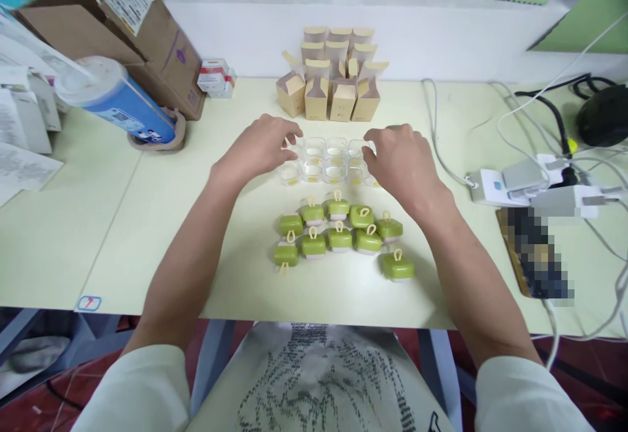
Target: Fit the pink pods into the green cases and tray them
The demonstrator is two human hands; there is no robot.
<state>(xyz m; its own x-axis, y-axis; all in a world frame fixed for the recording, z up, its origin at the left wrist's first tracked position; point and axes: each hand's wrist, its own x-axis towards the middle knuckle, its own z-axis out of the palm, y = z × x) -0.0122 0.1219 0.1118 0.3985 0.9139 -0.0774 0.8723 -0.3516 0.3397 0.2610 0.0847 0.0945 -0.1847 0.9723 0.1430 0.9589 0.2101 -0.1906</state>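
Two rows of small clear plastic cups (336, 169) stand side by side on the table, with yellow spots near their bases. At the left end of the rows is my left hand (265, 146), its thumb and fingers apart and curved beside the end cups. Around the right end curves my right hand (400, 160), thumb and fingers also apart; it hides part of the cups there. Whether the fingertips touch the cups is hard to tell. Nearer me lie several small green cases (339, 240) with pale bases and cream loops. One green case (398, 266) sits apart at the right.
Open small cardboard boxes (316, 99) stand against the wall. At left are a large carton (171, 59), a blue cup (140, 108) in a holder and a small white-and-red box (216, 78). A power strip (510, 183), cables and a phone (534, 255) lie at right.
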